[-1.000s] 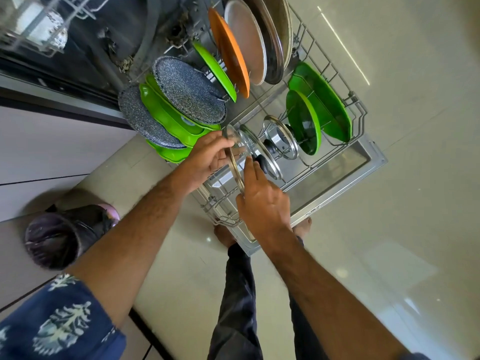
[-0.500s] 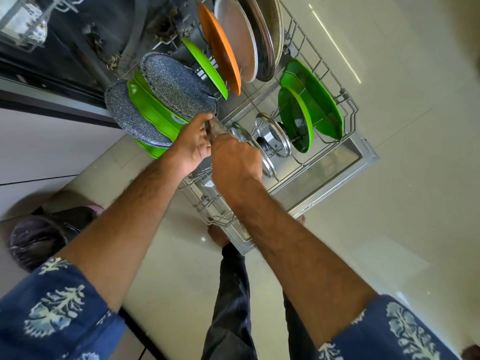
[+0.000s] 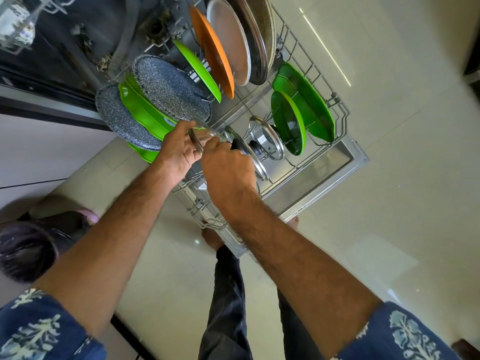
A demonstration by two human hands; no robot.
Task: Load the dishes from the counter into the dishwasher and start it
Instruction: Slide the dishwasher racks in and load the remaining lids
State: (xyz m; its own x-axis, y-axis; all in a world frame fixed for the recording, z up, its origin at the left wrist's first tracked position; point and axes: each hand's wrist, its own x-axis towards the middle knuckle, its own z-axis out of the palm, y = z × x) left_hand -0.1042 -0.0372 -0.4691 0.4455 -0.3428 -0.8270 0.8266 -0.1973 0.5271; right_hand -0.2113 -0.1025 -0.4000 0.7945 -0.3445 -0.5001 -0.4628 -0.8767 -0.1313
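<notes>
A home kitchen. An open dishwasher has its lower rack [image 3: 319, 74] pulled out over the lowered door [image 3: 335, 178], loaded with upright green plates [image 3: 304, 102], an orange plate [image 3: 210, 50], speckled pans [image 3: 168, 87] and glass pot lids [image 3: 265, 136]. Pale glossy floor tiles [image 3: 389, 126], flat cabinet fronts [image 3: 39, 157] and a lined waste bin [image 3: 26, 250] surround it.

bright daylight, even. floor [image 3: 389, 178] glossy w/ a thin glare streak upper right & soft pale patches lower right. dishwasher [image 3: 78, 48] interior dark, top left. wide-angle bend at edges, view tilted. hands slightly motion-blurred; bin [image 3: 23, 250] at left edge soft.
</notes>
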